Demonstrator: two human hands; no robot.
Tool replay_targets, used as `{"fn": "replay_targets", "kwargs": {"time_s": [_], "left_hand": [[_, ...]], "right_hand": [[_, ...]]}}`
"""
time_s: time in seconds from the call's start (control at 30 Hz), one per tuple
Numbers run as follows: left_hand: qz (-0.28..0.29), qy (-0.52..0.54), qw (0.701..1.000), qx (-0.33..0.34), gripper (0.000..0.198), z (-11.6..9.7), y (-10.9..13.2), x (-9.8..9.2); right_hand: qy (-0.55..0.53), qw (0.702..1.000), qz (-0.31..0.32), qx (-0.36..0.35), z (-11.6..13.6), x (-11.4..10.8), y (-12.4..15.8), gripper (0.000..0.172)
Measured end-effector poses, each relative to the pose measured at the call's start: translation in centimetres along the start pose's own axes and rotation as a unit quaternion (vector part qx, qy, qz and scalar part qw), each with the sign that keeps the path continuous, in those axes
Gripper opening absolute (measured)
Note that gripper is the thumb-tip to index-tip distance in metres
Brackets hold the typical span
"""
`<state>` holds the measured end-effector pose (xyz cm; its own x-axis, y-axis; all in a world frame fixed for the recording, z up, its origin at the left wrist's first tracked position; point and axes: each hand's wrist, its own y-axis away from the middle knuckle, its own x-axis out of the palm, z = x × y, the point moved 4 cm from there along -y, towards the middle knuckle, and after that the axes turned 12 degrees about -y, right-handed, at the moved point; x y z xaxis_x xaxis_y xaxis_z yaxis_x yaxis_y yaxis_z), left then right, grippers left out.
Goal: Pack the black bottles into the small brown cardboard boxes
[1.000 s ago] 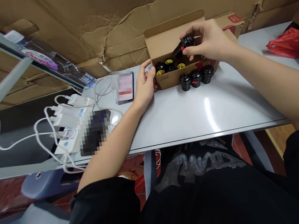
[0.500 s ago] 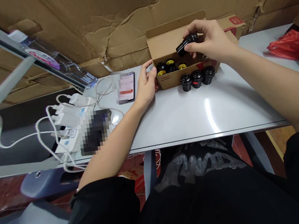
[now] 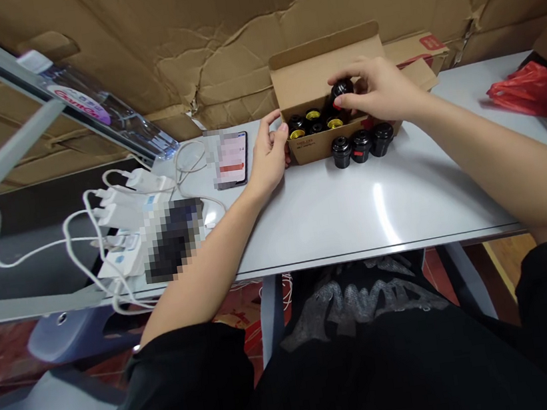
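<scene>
My left hand (image 3: 270,151) grips the left end of an open cardboard box (image 3: 316,149), its thumb at the front corner. Inside the box stand several black cylindrical fittings (image 3: 296,122), some showing yellow ringed ends. My right hand (image 3: 374,87) pinches another black fitting (image 3: 342,90) by its wider top, its narrower lower end down among those at the box's right part. Three more black fittings stand upright in a row on the table in front of the box; the middle one (image 3: 361,145) bears a red mark.
Left of the box, a phone (image 3: 232,160) lies on the white table (image 3: 316,219). Nearer are a dark blurred-out object (image 3: 177,238) and a white power strip (image 3: 126,258) with cables. A water bottle (image 3: 99,107) leans by the shelf frame; a red plastic bag (image 3: 523,91) lies right.
My right hand has lowered the black fitting into the box, turning it from tilted to nearly upright. My left hand keeps its hold on the box.
</scene>
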<state>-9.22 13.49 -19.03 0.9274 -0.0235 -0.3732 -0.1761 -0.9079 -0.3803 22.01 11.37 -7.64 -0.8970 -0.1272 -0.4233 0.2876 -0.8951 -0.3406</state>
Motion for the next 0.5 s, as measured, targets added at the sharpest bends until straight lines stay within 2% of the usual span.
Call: {"fn": "replay_targets", "kwargs": {"time_s": [0.1,0.23,0.5], "left_hand": [[-0.003,0.002,1.0,0.007,0.097,-0.4,0.1,0.1],[-0.004,0.011,1.0,0.009,0.095,-0.5,0.1,0.2],[-0.013,0.018,1.0,-0.009,0.096,0.1,0.1,0.1]], "right_hand": [[0.061,0.997,0.008,-0.048,-0.9,0.0,-0.4,0.052],[0.07,0.995,0.015,-0.074,-1.8,0.2,-0.4,0.038],[0.091,0.994,0.041,-0.043,-2.4,0.1,-0.4,0.025]]}}
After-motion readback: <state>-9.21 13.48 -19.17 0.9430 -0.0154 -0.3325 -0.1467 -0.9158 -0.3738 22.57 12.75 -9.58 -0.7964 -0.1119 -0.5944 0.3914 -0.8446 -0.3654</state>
